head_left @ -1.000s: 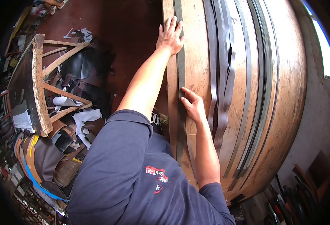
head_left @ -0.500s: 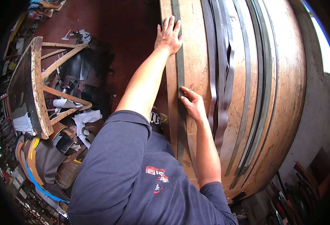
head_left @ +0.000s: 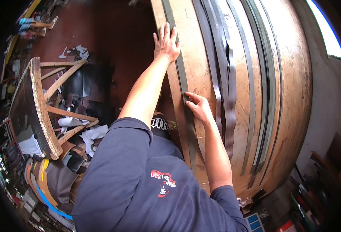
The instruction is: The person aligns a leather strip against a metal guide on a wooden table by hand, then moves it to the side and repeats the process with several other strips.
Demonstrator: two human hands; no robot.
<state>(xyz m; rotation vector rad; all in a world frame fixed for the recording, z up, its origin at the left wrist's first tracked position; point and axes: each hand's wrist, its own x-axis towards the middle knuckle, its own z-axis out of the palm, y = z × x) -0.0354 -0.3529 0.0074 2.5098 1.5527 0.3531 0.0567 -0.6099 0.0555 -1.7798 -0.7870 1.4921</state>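
A long, dark grey-green leather strip (head_left: 181,71) lies along the near left edge of the wooden table (head_left: 197,58). My left hand (head_left: 166,45) rests flat on the strip toward its far end, fingers spread. Closer to my body, my right hand (head_left: 197,106) has its thumb and index finger at the strip's right edge, pinching it. The other fingers of that hand are curled under and partly hidden. Below the right hand the strip runs down toward my shirt, where a narrow edge of it stands away from the tabletop.
Several dark brown straps (head_left: 222,73) lie loosely bunched to the right, with thinner dark strips (head_left: 269,77) beyond. On the left stand a wooden trestle frame (head_left: 42,108) and piled leather scraps (head_left: 60,178). Another person's legs (head_left: 39,27) show at the upper left.
The view has shifted slightly, so the table appears tilted and lower. Both hands keep about the same places on the strip, left flat, right pinching.
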